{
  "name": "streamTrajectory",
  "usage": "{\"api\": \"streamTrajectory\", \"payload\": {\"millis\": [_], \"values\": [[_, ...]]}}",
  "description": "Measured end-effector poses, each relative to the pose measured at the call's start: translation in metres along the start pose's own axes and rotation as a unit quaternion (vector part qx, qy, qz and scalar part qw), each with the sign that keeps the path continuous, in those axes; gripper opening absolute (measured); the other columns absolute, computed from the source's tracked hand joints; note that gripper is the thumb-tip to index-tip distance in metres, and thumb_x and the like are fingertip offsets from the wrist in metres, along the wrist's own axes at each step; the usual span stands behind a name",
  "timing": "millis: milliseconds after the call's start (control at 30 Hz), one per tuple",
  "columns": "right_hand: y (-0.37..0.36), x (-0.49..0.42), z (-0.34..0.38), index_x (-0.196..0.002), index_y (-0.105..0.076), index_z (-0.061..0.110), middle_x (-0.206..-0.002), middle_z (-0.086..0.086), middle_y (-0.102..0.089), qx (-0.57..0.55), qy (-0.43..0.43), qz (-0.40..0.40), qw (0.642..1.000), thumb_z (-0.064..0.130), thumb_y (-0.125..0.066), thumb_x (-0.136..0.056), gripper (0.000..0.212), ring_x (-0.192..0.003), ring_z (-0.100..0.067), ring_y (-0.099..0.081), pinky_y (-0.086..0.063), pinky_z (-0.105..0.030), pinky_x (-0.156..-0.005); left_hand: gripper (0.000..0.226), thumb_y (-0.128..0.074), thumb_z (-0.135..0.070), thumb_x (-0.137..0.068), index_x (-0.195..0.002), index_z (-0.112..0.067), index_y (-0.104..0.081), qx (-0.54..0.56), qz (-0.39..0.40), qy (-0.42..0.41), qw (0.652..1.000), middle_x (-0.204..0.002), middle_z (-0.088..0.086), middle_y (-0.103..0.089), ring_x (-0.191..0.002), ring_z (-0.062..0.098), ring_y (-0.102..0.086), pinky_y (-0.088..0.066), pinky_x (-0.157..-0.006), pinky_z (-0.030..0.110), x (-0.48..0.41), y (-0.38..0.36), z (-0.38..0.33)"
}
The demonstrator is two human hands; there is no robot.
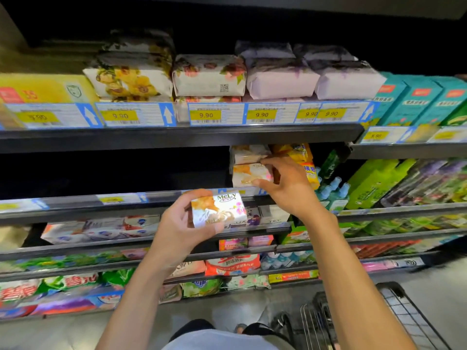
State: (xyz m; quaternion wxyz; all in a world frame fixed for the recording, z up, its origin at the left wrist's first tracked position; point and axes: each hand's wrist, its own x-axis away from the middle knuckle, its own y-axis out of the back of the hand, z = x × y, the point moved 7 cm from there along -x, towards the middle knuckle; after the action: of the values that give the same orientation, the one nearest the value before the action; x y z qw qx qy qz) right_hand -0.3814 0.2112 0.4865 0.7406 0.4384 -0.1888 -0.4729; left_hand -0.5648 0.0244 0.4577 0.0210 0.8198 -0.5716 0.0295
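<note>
Hazard: my right hand (290,188) pinches the lower stacked box (246,176) between thumb and forefinger, at 1 o'clock from the MeLy box (218,209) gripped in my left hand (180,224); withdrawing it could topple the upper box (249,153).

We see the upper shelf (177,137) carrying flower-printed wrapped packs (209,75) and teal boxes (419,102) behind 9.90 price tags (206,114); on the middle shelf (75,208), stacked soap boxes (243,173) sit just beside yellow soap packs (300,151), with green boxes (371,183) further right
</note>
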Motion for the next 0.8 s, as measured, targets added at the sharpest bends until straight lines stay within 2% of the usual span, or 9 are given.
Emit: {"api": "streamTrajectory", "payload": {"millis": [67, 133, 200, 300, 567, 700, 800], "values": [[0.001, -0.001, 0.003, -0.137, -0.061, 0.025, -0.119, -0.001, -0.056, 0.006, -0.013, 0.011, 1.000, 0.043, -0.078, -0.091, 0.052, -0.120, -0.025, -0.051, -0.038, -0.028, -0.097, 0.062, -0.086, 0.001, -0.075, -0.120, -0.035, -0.065, -0.001, 0.008, -0.003, 1.000, -0.116, -0.003, -0.073, -0.110, 0.019, -0.071, -0.062, -0.086, 0.040, -0.001, 0.001, -0.001], [0.001, -0.002, 0.007, -0.138, -0.059, 0.026, -0.120, -0.004, -0.057, 0.017, -0.020, 0.025, 0.999, 0.040, -0.076, -0.093, 0.051, -0.120, -0.025, -0.051, -0.035, -0.026, -0.094, 0.061, -0.087, -0.001, -0.075, -0.119, -0.037, -0.065, -0.006, 0.013, -0.005, 1.000, -0.115, -0.007, -0.073, -0.109, 0.018, -0.071, -0.063, -0.084, 0.037, -0.002, 0.003, -0.001], [0.001, -0.003, 0.009, -0.140, -0.057, 0.027, -0.126, -0.006, -0.056, 0.035, -0.020, 0.039, 0.998, 0.040, -0.074, -0.094, 0.051, -0.125, -0.027, -0.049, -0.038, -0.031, -0.103, 0.060, -0.087, -0.004, -0.075, -0.118, -0.039, -0.064, -0.013, 0.016, -0.007, 1.000, -0.115, -0.007, -0.073, -0.110, 0.018, -0.071, -0.063, -0.084, 0.037, -0.003, 0.005, -0.002], [0.000, -0.001, 0.012, -0.141, -0.056, 0.028, -0.132, -0.007, -0.055, 0.057, -0.009, 0.048, 0.997, 0.036, -0.070, -0.097, 0.047, -0.130, -0.029, -0.048, -0.032, -0.040, -0.119, 0.060, -0.088, -0.006, -0.075, -0.121, -0.036, -0.064, -0.014, 0.024, -0.006, 1.000, -0.117, -0.001, -0.072, -0.111, 0.021, -0.071, -0.062, -0.087, 0.044, -0.006, 0.009, -0.002], [-0.004, 0.002, 0.011, -0.144, -0.055, 0.027, -0.147, 0.001, -0.052, 0.102, 0.049, 0.032, 0.993, 0.034, -0.063, -0.100, 0.046, -0.141, -0.025, -0.043, -0.010, -0.046, -0.129, 0.060, -0.085, -0.001, -0.078, -0.122, -0.034, -0.063, -0.025, 0.022, -0.017, 0.999, -0.111, -0.010, -0.072, -0.108, 0.015, -0.071, -0.063, -0.083, 0.039, -0.013, 0.011, -0.004], [-0.003, 0.005, 0.014, -0.145, -0.055, 0.027, -0.148, 0.004, -0.053, 0.132, 0.061, 0.024, 0.989, 0.031, -0.060, -0.101, 0.045, -0.142, -0.023, -0.043, -0.001, -0.047, -0.130, 0.060, -0.085, -0.001, -0.077, -0.122, -0.035, -0.063, -0.030, 0.022, -0.027, 0.999, -0.111, -0.012, -0.072, -0.109, 0.015, -0.071, -0.064, -0.080, 0.037, -0.015, 0.009, -0.003], [-0.002, 0.007, 0.016, -0.140, -0.061, 0.025, -0.143, 0.003, -0.058, 0.136, 0.063, -0.004, 0.989, 0.026, -0.062, -0.098, 0.042, -0.140, -0.023, -0.044, 0.001, -0.046, -0.128, 0.060, -0.085, -0.002, -0.078, -0.121, -0.037, -0.063, -0.038, 0.030, -0.033, 0.998, -0.111, -0.011, -0.072, -0.108, 0.016, -0.071, -0.064, -0.082, 0.041, -0.017, 0.007, -0.004]]}}
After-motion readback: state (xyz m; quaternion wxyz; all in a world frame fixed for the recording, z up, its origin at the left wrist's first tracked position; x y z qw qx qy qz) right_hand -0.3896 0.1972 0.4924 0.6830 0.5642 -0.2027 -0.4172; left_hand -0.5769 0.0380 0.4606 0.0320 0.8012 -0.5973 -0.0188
